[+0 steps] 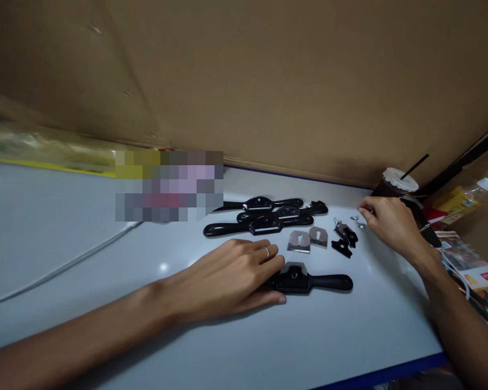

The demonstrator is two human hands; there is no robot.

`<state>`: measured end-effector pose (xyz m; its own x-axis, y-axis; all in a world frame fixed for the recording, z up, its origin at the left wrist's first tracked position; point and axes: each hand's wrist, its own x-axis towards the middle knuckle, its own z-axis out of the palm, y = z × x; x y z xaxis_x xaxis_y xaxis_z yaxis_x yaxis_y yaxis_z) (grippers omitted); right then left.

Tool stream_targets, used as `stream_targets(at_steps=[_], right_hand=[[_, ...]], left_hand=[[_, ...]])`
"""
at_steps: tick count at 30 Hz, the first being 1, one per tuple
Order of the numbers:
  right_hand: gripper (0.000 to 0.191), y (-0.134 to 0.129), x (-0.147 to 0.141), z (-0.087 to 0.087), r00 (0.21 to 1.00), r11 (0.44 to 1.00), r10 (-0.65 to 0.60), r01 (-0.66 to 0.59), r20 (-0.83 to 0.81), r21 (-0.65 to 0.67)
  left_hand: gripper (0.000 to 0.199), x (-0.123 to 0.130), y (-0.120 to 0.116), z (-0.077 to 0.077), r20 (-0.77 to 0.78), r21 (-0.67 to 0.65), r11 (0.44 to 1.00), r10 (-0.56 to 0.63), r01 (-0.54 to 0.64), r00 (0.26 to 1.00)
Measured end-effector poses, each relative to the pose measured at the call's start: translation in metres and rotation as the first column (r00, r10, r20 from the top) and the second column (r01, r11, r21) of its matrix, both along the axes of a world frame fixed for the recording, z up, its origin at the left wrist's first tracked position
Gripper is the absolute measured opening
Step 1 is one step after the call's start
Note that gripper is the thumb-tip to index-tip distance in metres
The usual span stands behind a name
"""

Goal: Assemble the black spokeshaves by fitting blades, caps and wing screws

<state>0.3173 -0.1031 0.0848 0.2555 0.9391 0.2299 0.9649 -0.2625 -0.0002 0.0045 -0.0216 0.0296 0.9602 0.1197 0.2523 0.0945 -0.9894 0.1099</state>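
My left hand [247, 273] grips the left end of a black two-handled tool [331, 282] lying on the white table [146, 336]; a metal plate sits on the tool's middle. Beyond it lie several similar black tools [262, 223]. Two silver blades [299, 241] with keyhole slots rest to the right of these. Black clamp plates [342, 248] and small silver screws [361, 223] lie farther right. Just beside the screws is my right hand [385, 219], its fingers pinched together; whatever is between its fingertips is hidden.
A lidded cup [397, 181] with a black straw stands behind my right hand. At the right are a printed booklet [469, 260], a bottle and a cable. A white cord [65, 275] crosses the left side. Cardboard [247, 81] rises behind.
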Motion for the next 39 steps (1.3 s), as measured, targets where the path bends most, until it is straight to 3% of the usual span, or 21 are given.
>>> stream_targets(at_steps=[6,13,21,26,30,33,36,39], right_hand=[[0.016,0.009,-0.008,-0.019,0.988,0.991,0.096,-0.106,-0.122,-0.076],[0.01,0.012,-0.03,-0.038,0.973,0.988,0.124,-0.139,-0.194,-0.062],[0.013,0.011,-0.028,-0.038,0.932,0.97,0.228,-0.243,-0.284,-0.018],[0.023,0.012,-0.028,-0.039,0.925,0.969,0.247,-0.245,-0.289,0.044],[0.022,0.01,-0.031,-0.03,0.898,0.961,0.276,-0.266,-0.344,0.076],[0.02,0.001,-0.048,-0.019,0.844,0.943,0.327,-0.317,-0.425,0.097],[0.011,-0.013,-0.075,-0.014,0.667,0.896,0.421,-0.409,-0.615,0.17],[0.01,-0.024,-0.098,-0.019,0.582,0.851,0.494,-0.475,-0.646,0.222]], left_hand=[[0.028,0.0,0.0,-0.002,0.027,0.012,1.0,-0.022,0.022,0.999],[0.029,0.002,-0.001,0.0,0.024,0.041,0.998,-0.038,0.037,0.999],[0.034,0.001,0.0,-0.004,0.034,0.091,0.994,-0.057,0.053,0.998],[0.036,0.001,0.0,-0.005,0.026,0.136,0.989,-0.066,0.062,0.997],[0.037,0.001,0.0,-0.004,0.04,0.161,0.985,-0.075,0.067,0.996],[0.038,0.002,0.0,-0.004,0.05,0.17,0.983,-0.083,0.073,0.995],[0.039,0.002,0.0,-0.005,0.074,0.176,0.982,-0.084,0.07,0.994],[0.042,0.002,0.0,-0.007,0.098,0.18,0.982,-0.081,0.062,0.992]])
